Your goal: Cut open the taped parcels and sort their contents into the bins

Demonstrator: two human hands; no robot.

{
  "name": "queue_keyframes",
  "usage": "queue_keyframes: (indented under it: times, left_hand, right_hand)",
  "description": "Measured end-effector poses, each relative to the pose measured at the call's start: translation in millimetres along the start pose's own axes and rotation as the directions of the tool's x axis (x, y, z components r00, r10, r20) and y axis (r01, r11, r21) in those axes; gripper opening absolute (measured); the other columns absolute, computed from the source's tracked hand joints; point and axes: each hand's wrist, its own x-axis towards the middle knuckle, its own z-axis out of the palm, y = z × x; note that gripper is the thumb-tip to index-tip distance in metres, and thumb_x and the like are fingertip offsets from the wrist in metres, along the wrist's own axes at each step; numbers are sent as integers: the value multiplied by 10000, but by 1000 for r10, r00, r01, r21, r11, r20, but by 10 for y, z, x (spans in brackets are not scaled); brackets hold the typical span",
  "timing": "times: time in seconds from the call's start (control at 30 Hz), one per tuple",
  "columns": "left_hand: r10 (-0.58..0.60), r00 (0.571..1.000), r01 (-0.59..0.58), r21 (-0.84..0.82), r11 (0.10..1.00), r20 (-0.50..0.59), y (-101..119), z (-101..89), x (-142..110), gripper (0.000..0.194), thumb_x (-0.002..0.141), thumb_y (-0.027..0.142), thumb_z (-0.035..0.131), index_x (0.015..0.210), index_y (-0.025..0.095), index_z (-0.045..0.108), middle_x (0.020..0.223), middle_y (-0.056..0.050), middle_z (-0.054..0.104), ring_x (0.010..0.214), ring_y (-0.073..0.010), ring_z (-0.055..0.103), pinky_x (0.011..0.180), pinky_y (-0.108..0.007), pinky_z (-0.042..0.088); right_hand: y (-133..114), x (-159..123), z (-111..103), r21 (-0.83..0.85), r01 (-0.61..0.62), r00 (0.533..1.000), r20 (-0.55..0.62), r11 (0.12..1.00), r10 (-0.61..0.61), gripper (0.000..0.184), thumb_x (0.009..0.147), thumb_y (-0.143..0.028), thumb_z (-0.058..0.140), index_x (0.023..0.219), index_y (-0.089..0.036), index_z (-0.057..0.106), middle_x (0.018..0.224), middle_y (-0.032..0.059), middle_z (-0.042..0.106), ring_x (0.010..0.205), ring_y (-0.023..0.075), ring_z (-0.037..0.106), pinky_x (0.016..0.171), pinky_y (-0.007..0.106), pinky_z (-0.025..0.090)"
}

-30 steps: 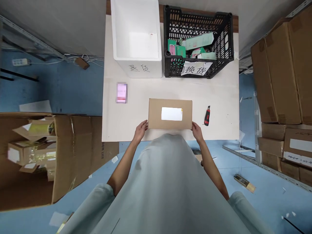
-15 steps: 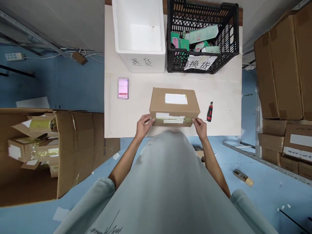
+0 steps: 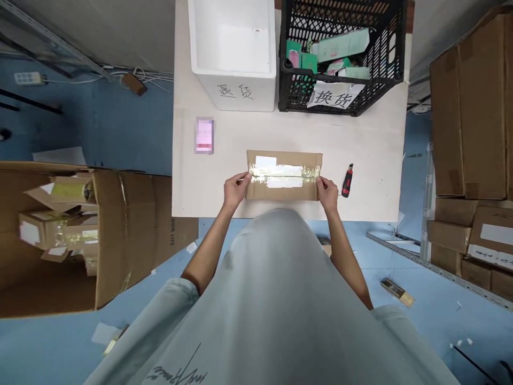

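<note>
A brown cardboard box is near the front edge of the table, its taped side facing up toward me. Clear tape runs across the seam, and white labels lie under and beside it. At the box's left end, my left hand grips the edge between thumb and fingers. My right hand pinches the opposite end in the same way. Just right of that hand lies a red and black box cutter, touched by neither hand.
On the table stand a white foam bin and a black plastic crate holding green cartons. A pink-screened item lies at left. A large carton of parcels stands left on the floor; stacked boxes are at right.
The box has been tipped in my hands, so its taped side now faces up and the plain labelled face is out of sight. My view has shifted slightly.
</note>
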Motion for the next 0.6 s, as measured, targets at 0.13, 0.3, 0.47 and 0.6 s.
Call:
queue_keyframes:
  times: [0.13, 0.3, 0.47, 0.6]
  left_hand:
    - [6, 1000, -6, -9, 1000, -1, -82, -40, -51, 540, 991, 581, 764, 1314, 154, 832, 1426, -156, 809, 1292, -322, 768, 1162, -436, 601]
    - [4, 1000, -5, -8, 1000, -17, -89, -70, -239, 561, 1036, 623, 695, 1336, 162, 806, 1462, -161, 787, 1352, -321, 739, 1185, -443, 595]
    - [212, 977, -212, 49, 976, 6, 155, 111, -510, 593, 1061, 643, 676, 1420, 179, 767, 1509, -159, 735, 1457, -315, 672, 1223, -445, 581]
    - [374, 924, -381, 101, 919, 82, 518, 374, -797, 623, 1095, 639, 649, 1542, 208, 702, 1562, -154, 685, 1487, -313, 655, 1294, -460, 535]
  right_hand:
    - [43, -92, 15, 51, -3, 1000, -23, 999, 4, 694, 988, -747, 663, 1360, -176, 798, 1400, 206, 771, 1261, 337, 735, 1119, 507, 616]
    - [86, -195, 75, 96, -5, 1000, -20, 995, 7, 653, 992, -762, 649, 1336, -216, 756, 1289, 161, 800, 1207, 302, 743, 1065, 470, 639]
    - [295, -102, 88, 210, -45, 999, -16, 977, 49, 727, 922, -791, 663, 1325, -191, 742, 1321, 172, 787, 1231, 310, 732, 1109, 473, 619]
    - [601, 69, -149, 256, -93, 991, -65, 962, 113, 817, 853, -819, 691, 1328, -157, 753, 1385, 201, 777, 1298, 350, 726, 1175, 523, 584]
